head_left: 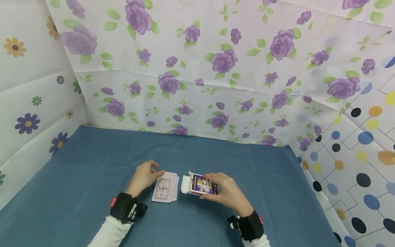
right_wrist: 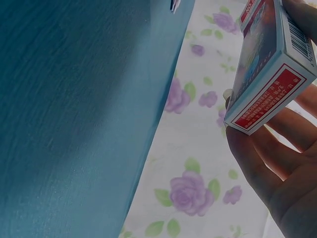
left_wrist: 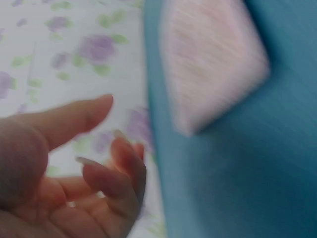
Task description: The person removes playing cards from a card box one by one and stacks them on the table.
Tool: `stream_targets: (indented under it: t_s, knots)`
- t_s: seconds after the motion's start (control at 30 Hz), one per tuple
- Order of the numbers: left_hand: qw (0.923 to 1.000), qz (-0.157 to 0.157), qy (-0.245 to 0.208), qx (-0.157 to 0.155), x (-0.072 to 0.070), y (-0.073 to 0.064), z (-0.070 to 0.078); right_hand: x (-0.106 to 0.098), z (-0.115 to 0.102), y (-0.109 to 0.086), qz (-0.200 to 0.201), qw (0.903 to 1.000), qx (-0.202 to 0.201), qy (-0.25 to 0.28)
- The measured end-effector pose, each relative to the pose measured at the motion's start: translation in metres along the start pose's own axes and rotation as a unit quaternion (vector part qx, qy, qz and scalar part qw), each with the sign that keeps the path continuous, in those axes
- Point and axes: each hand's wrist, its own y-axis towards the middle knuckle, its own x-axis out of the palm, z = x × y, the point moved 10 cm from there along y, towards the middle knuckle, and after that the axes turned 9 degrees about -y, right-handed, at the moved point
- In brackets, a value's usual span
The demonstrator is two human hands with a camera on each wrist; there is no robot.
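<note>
A stack of playing cards (head_left: 164,187) lies face down on the blue cloth, its edges slightly fanned out at the right side. My left hand (head_left: 145,176) is beside the top left of the stack, holding nothing. In the left wrist view its thumb is stretched out, the fingers (left_wrist: 114,178) are loosely bent, and the cards (left_wrist: 213,59) look blurred. To the right of the stack, my right hand (head_left: 226,190) grips a purple playing card box (head_left: 203,184) between thumb and fingers. The box's white flap (head_left: 186,184) stands open toward the cards. Red and white printing shows on the box end (right_wrist: 270,96) in the right wrist view.
Blue cloth (head_left: 185,226) covers the table. Behind it hangs a white curtain (head_left: 197,85) with purple flowers, and patterned sheets close off the left and right sides. Each wrist wears a black strapped camera, such as the left wrist camera (head_left: 124,207).
</note>
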Motion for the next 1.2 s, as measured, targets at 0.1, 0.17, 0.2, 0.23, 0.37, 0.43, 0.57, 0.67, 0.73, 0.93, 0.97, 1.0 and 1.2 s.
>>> stream_targets:
  t_s: [0.1,0.17,0.2,0.23,0.37,0.43,0.57,0.67,0.73,0.93,0.97,1.0,1.2]
  knots:
    - [0.9931,-0.075,-0.066,0.061,0.015,-0.007,0.03,-0.001,-0.004,0.0,0.001,1.0,-0.006,0.005]
    - [0.9778,-0.151,-0.12,0.081,0.031,-0.015,0.047,-0.002,-0.007,0.001,0.004,0.9999,-0.012,0.01]
    - [0.9698,-0.183,-0.137,0.086,0.039,-0.02,0.053,-0.003,-0.009,0.001,0.005,0.9998,-0.016,0.012]
    - [0.9644,-0.205,-0.143,0.085,0.045,-0.023,0.058,-0.004,-0.012,0.001,0.007,0.9996,-0.021,0.016]
    - [0.9642,-0.221,-0.128,0.07,0.059,-0.031,0.062,-0.008,-0.02,0.0,0.017,0.9989,-0.04,0.016]
    - [0.9665,-0.218,-0.118,0.066,0.062,-0.033,0.061,-0.01,-0.023,-0.001,0.023,0.9986,-0.046,0.014]
    - [0.9634,-0.233,-0.115,0.065,0.065,-0.035,0.063,-0.01,-0.025,-0.001,0.028,0.9981,-0.053,0.015]
    - [0.9609,-0.239,-0.123,0.064,0.066,-0.034,0.064,-0.01,-0.027,-0.001,0.032,0.9976,-0.059,0.016]
    - [0.9608,-0.237,-0.129,0.063,0.067,-0.034,0.064,-0.011,-0.029,0.0,0.038,0.9971,-0.064,0.015]
    - [0.9658,-0.213,-0.131,0.069,0.066,-0.034,0.066,-0.015,-0.035,0.0,0.051,0.9957,-0.076,0.014]
    - [0.9667,-0.21,-0.132,0.064,0.066,-0.033,0.065,-0.015,-0.035,0.0,0.052,0.9956,-0.076,0.014]
    - [0.9672,-0.208,-0.133,0.06,0.066,-0.033,0.064,-0.014,-0.034,0.0,0.051,0.9956,-0.077,0.014]
    - [0.9619,-0.226,-0.152,0.024,0.062,-0.031,0.055,-0.013,-0.029,0.0,0.04,0.9968,-0.066,0.02]
